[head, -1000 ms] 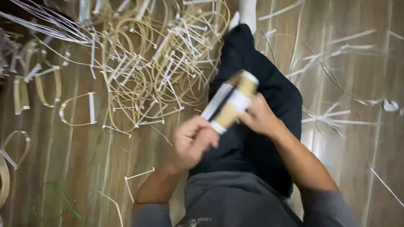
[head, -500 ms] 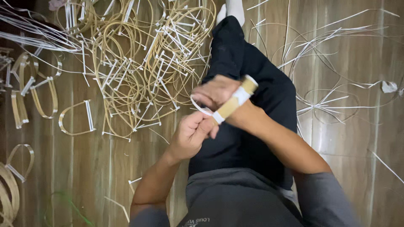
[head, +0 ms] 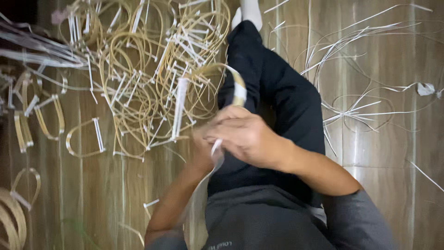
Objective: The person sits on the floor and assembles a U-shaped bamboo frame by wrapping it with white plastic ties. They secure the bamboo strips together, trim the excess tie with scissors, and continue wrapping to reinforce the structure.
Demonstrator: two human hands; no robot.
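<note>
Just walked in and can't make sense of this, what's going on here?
A person sits on a wooden floor with one dark-trousered leg stretched out. Both hands meet over the lap: the right hand covers the left hand, together gripping a bent tan cane loop and a thin white strip. A heap of similar tied cane loops lies alongside.

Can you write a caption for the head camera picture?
Two hands, right hand over left hand, bend a cane hoop beside a pile of hoops.

Looped cane pieces (head: pixel 138 78) lie on the floor (head: pixel 384 153) left of the outstretched leg (head: pixel 273 92); loose strips (head: pixel 360 111) right.
</note>
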